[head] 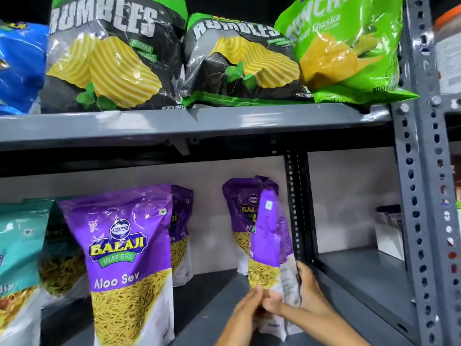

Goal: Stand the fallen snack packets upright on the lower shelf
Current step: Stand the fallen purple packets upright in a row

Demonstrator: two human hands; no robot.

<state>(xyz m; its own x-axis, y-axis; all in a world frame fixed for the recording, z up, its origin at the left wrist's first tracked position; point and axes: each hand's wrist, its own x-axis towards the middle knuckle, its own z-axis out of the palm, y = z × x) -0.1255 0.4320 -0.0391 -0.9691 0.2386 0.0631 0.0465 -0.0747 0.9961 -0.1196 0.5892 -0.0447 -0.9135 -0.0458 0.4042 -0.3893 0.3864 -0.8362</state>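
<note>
Both hands grip purple packet upright beside shelf post.

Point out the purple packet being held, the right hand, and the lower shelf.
held purple packet (268, 236), head view, purple upper panel.
right hand (308, 293), head view, back of hand.
lower shelf (214, 293), head view, bare grey surface.

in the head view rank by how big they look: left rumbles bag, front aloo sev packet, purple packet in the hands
1. left Rumbles bag
2. front Aloo Sev packet, close behind; its nearness makes this unsure
3. purple packet in the hands, turned edge-on, so it looks narrowest
</note>
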